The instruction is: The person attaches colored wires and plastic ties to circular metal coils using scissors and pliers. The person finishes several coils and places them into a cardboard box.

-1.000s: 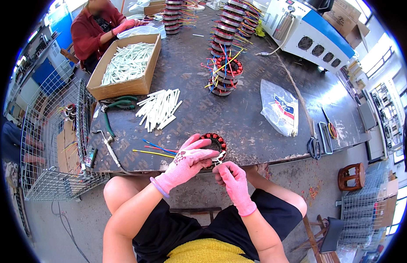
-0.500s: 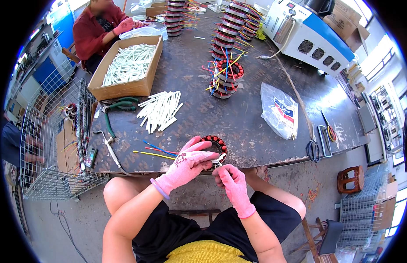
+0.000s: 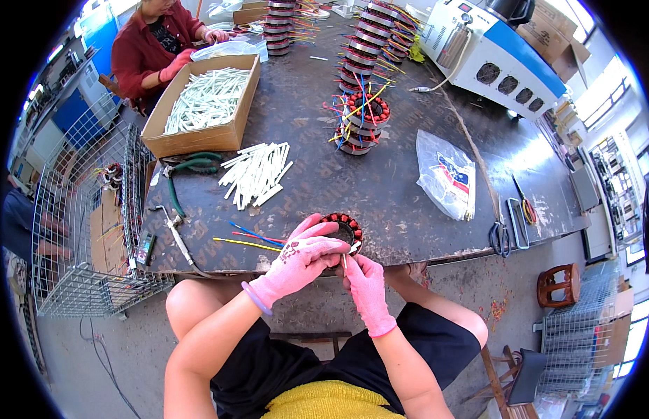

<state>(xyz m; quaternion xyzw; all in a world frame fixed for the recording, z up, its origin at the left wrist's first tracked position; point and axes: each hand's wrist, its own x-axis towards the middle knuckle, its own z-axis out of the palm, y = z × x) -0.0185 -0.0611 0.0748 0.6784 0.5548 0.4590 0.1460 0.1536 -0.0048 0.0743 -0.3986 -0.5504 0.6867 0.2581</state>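
Note:
A ring-shaped motor stator [image 3: 350, 225] with red-wound teeth sits at the near table edge. My left hand [image 3: 305, 257], in a pink glove, is closed round its near left side and hides much of it. Blue, red and yellow leads [image 3: 251, 239] stick out leftward from under that hand. A short white sleeve [image 3: 354, 247] shows at the stator's near rim. Just below it, my gloved right hand [image 3: 367, 292] pinches a thin pale wire end [image 3: 345, 265] between thumb and fingers. The fingertips of both hands almost meet there.
Loose white sleeves [image 3: 256, 174] lie beyond my left hand, before a cardboard box [image 3: 199, 140] of more. Green-handled pliers [image 3: 175, 188] and a thin-nozzled torch [image 3: 176, 237] are left. Stacked stators [image 3: 359, 119], a plastic bag [image 3: 447, 178] and scissors [image 3: 500, 237] stand or lie farther right. A co-worker [image 3: 153, 52] sits far left.
My right hand has shifted slightly up and left, closer to the stator. My left hand stays about where it was. The co-worker's hands have moved apart, one now beside the box.

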